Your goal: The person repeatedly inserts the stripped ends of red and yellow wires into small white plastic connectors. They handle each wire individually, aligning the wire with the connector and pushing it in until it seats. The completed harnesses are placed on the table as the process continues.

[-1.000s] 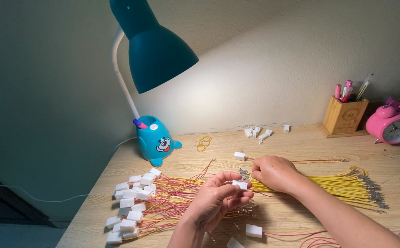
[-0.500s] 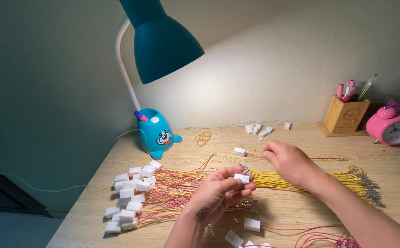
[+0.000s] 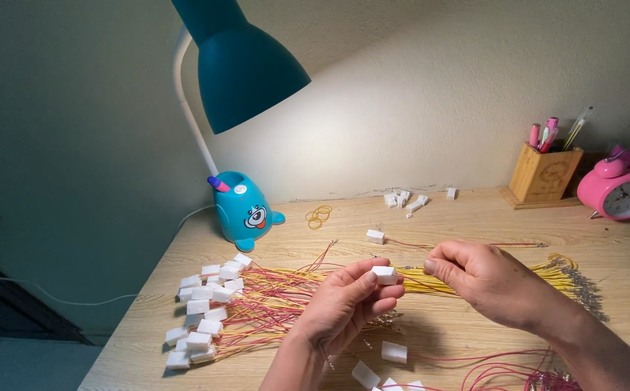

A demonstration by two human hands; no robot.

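My left hand [image 3: 344,308] pinches a small white plastic connector [image 3: 384,274] between thumb and fingers above the desk. My right hand [image 3: 485,279] is just to its right, fingertips closed on the end of a yellow wire [image 3: 415,271] whose metal tip points at the connector. Behind the hands lies a bundle of yellow wires [image 3: 546,271] stretching to the right. To the left sits a pile of finished red and yellow wires with white connectors [image 3: 210,308].
A teal desk lamp [image 3: 239,61] with a blue animal-shaped base [image 3: 246,210] stands at the back left. Loose white connectors [image 3: 405,199] and rubber bands [image 3: 318,215] lie near the wall. A wooden pen holder [image 3: 543,174] and pink alarm clock [image 3: 619,190] are at the right. Red wires [image 3: 517,369] lie near the front edge.
My right hand reached back over the yellow bundle, then returned toward the left hand with a yellow wire. The left hand kept holding the white connector.
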